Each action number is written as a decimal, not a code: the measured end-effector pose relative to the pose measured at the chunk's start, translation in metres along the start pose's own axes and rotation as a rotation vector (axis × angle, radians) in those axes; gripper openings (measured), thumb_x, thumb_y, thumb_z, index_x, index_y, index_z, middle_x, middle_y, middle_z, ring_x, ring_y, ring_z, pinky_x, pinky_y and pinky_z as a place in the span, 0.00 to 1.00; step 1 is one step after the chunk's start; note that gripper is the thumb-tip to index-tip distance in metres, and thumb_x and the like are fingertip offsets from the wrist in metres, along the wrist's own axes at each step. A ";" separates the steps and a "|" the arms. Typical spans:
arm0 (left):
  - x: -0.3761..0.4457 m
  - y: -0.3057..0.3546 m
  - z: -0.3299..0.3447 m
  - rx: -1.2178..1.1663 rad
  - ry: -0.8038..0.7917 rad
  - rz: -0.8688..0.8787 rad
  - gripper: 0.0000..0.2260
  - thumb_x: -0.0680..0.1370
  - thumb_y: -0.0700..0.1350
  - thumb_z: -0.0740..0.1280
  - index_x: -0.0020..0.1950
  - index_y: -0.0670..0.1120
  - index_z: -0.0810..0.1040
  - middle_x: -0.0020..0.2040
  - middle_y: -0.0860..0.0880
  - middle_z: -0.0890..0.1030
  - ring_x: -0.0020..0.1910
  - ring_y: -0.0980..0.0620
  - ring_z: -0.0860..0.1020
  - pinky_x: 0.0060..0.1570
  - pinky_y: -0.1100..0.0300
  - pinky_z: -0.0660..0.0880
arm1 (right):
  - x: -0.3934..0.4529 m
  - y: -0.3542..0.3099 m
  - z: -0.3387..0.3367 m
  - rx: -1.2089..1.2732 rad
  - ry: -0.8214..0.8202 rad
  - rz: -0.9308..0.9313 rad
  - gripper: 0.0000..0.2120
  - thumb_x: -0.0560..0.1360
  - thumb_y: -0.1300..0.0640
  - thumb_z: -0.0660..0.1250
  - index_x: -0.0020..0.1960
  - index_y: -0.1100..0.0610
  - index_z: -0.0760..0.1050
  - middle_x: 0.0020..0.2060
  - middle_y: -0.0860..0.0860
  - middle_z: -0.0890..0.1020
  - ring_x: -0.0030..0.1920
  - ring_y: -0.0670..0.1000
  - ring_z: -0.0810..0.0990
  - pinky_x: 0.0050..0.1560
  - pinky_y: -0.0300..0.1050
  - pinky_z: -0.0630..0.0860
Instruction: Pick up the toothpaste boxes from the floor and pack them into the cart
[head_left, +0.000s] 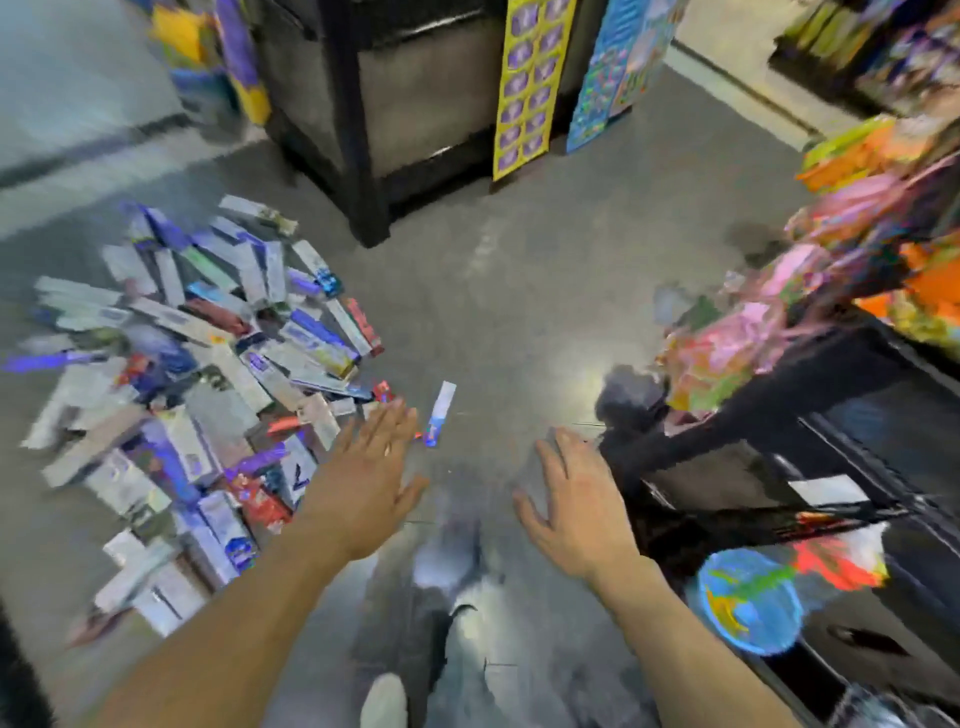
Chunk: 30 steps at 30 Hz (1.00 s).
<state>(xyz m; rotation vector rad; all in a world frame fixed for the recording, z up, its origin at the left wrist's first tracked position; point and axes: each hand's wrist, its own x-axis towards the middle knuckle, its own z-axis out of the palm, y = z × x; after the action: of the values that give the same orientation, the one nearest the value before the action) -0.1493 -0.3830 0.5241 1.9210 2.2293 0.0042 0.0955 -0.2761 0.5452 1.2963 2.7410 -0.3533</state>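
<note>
In the head view, which is blurred throughout, a large heap of toothpaste boxes (197, 395) is seen spread over the grey floor (498, 291) on the left. One single box (440, 414) lies apart from the heap, just beyond the fingertips of the left hand (371, 478). That hand is stretched out flat, fingers straight and spread, and nothing is held in it; it hovers over the near edge of the heap. The right hand (571, 499) is likewise held with fingers extended and slightly spread, and nothing is gripped by it (whether its fingertips touch the dark frame beside it cannot be told through the blur).

The black cart (779, 415) stands on the right, just beside the right hand. Colourful packages (769, 332) are piled on its upper level, and a blue ball-like item (748, 603) lies lower down. No toothpaste box can be made out in the cart, though the blur leaves this uncertain.

The task is judged to be at, or close to, its start: the whole heap is yet to be lifted, and nothing is visibly packed. The single box would seem the likeliest first pick.
</note>
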 end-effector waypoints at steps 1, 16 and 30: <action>0.003 -0.018 0.007 0.001 -0.016 -0.045 0.35 0.79 0.61 0.51 0.78 0.39 0.66 0.77 0.40 0.68 0.75 0.41 0.69 0.74 0.48 0.53 | 0.021 -0.009 0.011 0.002 -0.024 -0.006 0.34 0.76 0.37 0.57 0.69 0.62 0.74 0.71 0.62 0.73 0.71 0.63 0.72 0.72 0.60 0.68; 0.171 -0.188 0.311 -0.068 -0.147 -0.190 0.40 0.77 0.66 0.37 0.82 0.43 0.51 0.82 0.43 0.56 0.81 0.45 0.55 0.79 0.50 0.45 | 0.305 -0.010 0.322 0.008 -0.197 -0.006 0.47 0.70 0.31 0.42 0.79 0.60 0.60 0.78 0.57 0.63 0.78 0.58 0.61 0.77 0.50 0.54; 0.294 -0.243 0.535 0.063 -0.135 -0.036 0.43 0.73 0.67 0.32 0.83 0.43 0.43 0.83 0.45 0.45 0.82 0.48 0.44 0.79 0.49 0.39 | 0.409 0.042 0.557 0.077 -0.079 0.282 0.31 0.77 0.35 0.63 0.66 0.60 0.70 0.61 0.57 0.77 0.62 0.61 0.74 0.60 0.53 0.71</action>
<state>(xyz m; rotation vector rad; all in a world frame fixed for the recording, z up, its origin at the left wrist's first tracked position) -0.3462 -0.2002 -0.0756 1.8525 2.1992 -0.1978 -0.1419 -0.0797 -0.0742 1.6236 2.4563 -0.4767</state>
